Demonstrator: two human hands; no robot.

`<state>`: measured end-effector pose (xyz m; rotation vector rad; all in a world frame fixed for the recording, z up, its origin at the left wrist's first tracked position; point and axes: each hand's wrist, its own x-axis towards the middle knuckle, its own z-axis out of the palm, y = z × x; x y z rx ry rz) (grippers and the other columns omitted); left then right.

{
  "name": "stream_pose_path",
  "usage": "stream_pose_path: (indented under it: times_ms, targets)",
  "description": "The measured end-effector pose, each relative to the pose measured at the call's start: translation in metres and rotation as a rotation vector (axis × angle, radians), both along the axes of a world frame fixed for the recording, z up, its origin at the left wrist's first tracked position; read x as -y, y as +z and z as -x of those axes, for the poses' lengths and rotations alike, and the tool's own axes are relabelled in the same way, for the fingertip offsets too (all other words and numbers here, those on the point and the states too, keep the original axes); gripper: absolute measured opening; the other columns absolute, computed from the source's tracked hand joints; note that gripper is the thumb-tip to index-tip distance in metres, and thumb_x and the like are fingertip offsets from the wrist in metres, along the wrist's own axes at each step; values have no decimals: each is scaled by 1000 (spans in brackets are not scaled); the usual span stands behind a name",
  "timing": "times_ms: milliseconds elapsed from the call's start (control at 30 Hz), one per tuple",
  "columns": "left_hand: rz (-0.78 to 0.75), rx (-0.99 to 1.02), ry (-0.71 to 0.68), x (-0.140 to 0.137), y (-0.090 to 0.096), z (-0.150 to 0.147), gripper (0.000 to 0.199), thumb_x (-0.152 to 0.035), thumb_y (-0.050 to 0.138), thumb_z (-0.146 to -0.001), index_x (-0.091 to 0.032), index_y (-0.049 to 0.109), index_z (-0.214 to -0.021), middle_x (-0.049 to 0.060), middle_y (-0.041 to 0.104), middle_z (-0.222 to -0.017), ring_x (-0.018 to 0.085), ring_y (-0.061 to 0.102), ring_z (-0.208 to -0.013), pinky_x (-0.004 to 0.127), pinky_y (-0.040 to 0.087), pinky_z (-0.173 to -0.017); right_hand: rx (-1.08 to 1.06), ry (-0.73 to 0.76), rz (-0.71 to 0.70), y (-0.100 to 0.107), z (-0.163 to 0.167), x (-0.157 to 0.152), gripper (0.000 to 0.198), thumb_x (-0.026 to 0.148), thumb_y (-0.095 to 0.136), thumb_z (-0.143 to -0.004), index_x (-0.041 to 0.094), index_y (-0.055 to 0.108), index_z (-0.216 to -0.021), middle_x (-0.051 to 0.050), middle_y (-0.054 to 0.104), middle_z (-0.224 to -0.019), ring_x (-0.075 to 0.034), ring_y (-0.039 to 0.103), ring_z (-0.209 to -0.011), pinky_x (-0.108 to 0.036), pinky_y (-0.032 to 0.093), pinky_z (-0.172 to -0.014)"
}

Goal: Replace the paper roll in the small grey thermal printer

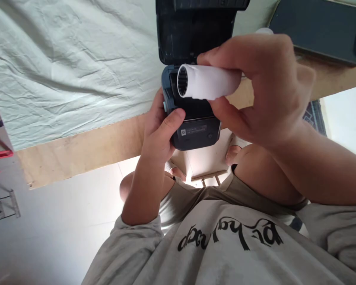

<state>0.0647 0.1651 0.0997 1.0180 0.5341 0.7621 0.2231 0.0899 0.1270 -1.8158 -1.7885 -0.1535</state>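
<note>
My left hand (160, 132) grips the side of a small dark blue handheld printer (195, 130), thumb on its front near a label. The printer's lid (195, 27) stands open, showing the dark paper bay. My right hand (264, 87) holds a white paper roll (209, 82) between thumb and fingers, lengthwise, just above the open bay. The roll's hollow ribbed core faces left.
A wooden table (86, 148) edge runs across, covered by a wrinkled white cloth (71, 63). A dark flat device (320, 27) lies at the top right. Red and metal frame parts (0, 154) are at the left. My grey shirt (225, 241) fills the bottom.
</note>
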Motion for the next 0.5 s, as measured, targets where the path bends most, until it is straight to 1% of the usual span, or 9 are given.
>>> stream_pose_path:
  times_ms: [33,100,167,233,267,333,400,433,500]
  targets:
    - [2,5,-3,1,0,1,23,-27,57,-88,-19,56,-109,1,65,-99,18,61,-111,28,49,-105,49,-3,-9,-1,0,-2,42,44,30,-93,26,44,-128,1,55,-123,-7,57,-111,-24,49,-89]
    - [7,5,-29,2,2,1,24,-29,56,-88,-19,55,-111,1,64,-99,18,61,-110,26,52,-99,73,-6,40,-3,-1,-6,39,44,30,-93,24,47,-122,1,56,-121,-8,58,-108,-27,49,-90]
    - [-2,-14,-36,3,3,1,24,-32,55,-89,-20,55,-110,1,63,-99,17,62,-105,25,54,-91,52,36,55,-5,-2,-9,26,35,37,-90,24,51,-109,5,58,-119,-9,59,-107,-29,47,-92]
    - [-34,-17,-23,2,2,0,25,-34,55,-88,-21,54,-110,2,60,-102,17,62,-103,24,54,-85,44,94,-34,-6,-3,-9,15,25,44,-85,24,53,-98,9,59,-116,-9,58,-105,-29,46,-91]
    - [-52,-12,-20,1,-1,0,27,-36,55,-88,-21,54,-111,2,59,-104,17,61,-104,24,53,-86,33,124,-85,-7,-2,-8,13,23,46,-84,23,53,-94,9,60,-113,-9,58,-104,-29,46,-89]
    - [-123,46,-50,-5,-8,0,38,-42,58,-83,-23,52,-115,2,58,-108,18,60,-106,26,51,-89,21,185,-202,-9,-1,-7,10,23,52,-81,22,55,-90,7,61,-103,-11,57,-95,-29,45,-82]
    - [-187,97,-102,-12,-18,1,51,-46,63,-77,-24,49,-121,2,57,-113,19,59,-107,28,51,-91,15,240,-271,-12,1,-5,11,23,58,-77,22,56,-88,5,61,-93,-10,55,-84,-28,42,-75]
    - [-216,110,-116,-15,-23,2,58,-45,66,-73,-25,47,-124,2,56,-116,19,58,-107,28,51,-91,15,273,-281,-13,2,-5,12,24,60,-76,22,57,-87,6,61,-90,-10,54,-82,-28,41,-74]
    - [-250,86,-133,-18,-31,4,74,-38,73,-64,-26,41,-130,2,54,-120,20,56,-111,28,52,-91,19,337,-265,-15,2,-3,16,32,62,-76,22,58,-87,6,62,-89,-11,54,-83,-29,41,-76]
